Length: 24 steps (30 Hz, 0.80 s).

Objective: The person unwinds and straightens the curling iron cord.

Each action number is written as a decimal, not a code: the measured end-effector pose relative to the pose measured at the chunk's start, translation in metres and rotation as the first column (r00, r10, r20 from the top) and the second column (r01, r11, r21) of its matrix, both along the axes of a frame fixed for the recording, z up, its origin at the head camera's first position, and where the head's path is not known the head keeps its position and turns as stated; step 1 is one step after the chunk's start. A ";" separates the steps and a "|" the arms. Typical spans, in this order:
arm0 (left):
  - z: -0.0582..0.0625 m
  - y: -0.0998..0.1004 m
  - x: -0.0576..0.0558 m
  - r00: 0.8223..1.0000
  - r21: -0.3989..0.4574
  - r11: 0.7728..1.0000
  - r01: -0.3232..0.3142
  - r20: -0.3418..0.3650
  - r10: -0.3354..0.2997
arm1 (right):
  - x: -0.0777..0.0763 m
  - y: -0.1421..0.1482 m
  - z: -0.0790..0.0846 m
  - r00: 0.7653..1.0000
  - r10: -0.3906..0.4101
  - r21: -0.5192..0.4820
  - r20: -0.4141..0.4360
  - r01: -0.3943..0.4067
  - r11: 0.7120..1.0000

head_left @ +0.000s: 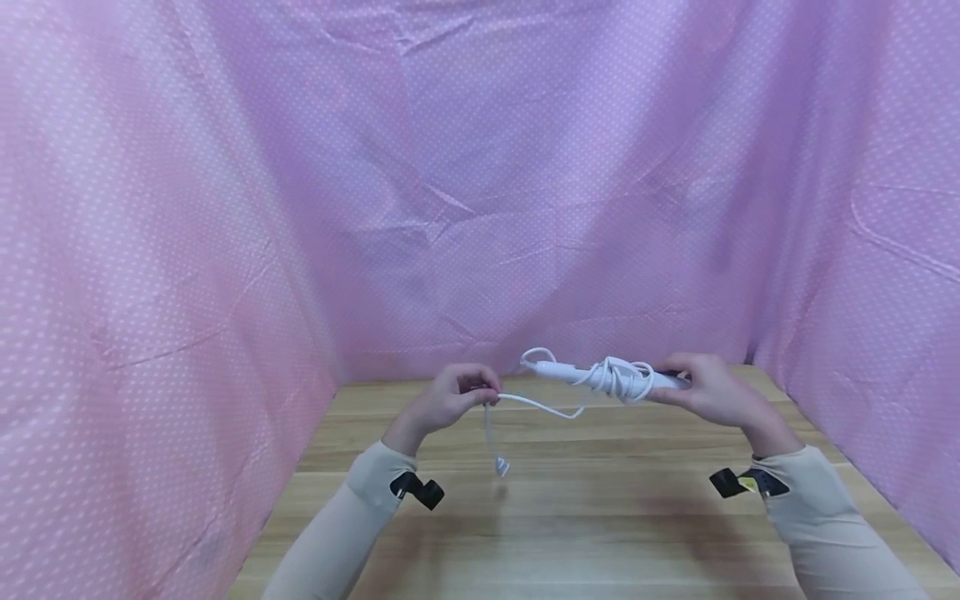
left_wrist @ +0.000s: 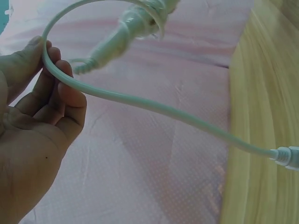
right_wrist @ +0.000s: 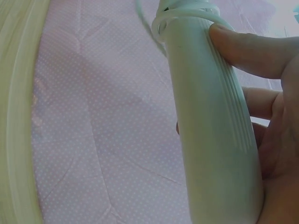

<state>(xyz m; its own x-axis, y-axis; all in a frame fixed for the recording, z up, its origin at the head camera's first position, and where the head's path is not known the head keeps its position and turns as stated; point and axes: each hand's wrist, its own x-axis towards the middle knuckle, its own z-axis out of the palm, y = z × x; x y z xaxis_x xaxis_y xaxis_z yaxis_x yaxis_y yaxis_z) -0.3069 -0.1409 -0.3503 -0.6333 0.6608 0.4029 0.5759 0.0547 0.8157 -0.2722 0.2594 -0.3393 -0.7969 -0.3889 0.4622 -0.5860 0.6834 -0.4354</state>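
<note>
My right hand (head_left: 716, 392) grips a white hair straightener (head_left: 557, 372) by one end, thumb along its ribbed side in the right wrist view. Loops of its white cord (head_left: 536, 404) are wound around the middle of the body. At the far end the cord leaves the handle in a small curl. My left hand (head_left: 450, 400) pinches a loose stretch of this cord between thumb and fingertips. Below that hand dangles the plug (head_left: 502, 465), above the table. Both hands hold everything up in the air, the straightener lying nearly level and pointing left.
A light wood-grain table (head_left: 570, 517) lies beneath the hands. Pink dotted cloth (head_left: 480, 183) hangs at the back and along both sides, close behind the straightener. Each wrist wears a black camera strap.
</note>
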 end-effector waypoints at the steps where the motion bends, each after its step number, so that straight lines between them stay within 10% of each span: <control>1: -0.003 0.000 0.001 1.000 -0.029 1.000 -0.010 0.000 0.010 | 0.000 0.000 0.002 1.000 -0.006 -0.002 0.001 0.006 1.000; 12: -0.032 0.001 0.002 0.998 -0.233 0.971 -0.050 0.020 0.056 | 0.007 -0.007 0.020 0.999 0.008 -0.036 -0.036 -0.009 0.999; 24: -0.057 0.015 -0.007 0.982 -0.404 0.899 -0.168 -0.143 0.120 | 0.021 -0.013 0.033 0.990 0.116 0.011 -0.080 -0.116 0.993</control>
<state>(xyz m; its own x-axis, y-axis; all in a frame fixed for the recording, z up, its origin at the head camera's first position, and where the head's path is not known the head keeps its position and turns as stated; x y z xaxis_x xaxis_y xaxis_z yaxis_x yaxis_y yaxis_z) -0.3134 -0.1262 -0.4073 -0.7009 0.6880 0.1882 0.6224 0.4612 0.6323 -0.2515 0.2464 -0.3063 -0.7066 -0.4799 0.5200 -0.6944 0.6114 -0.3794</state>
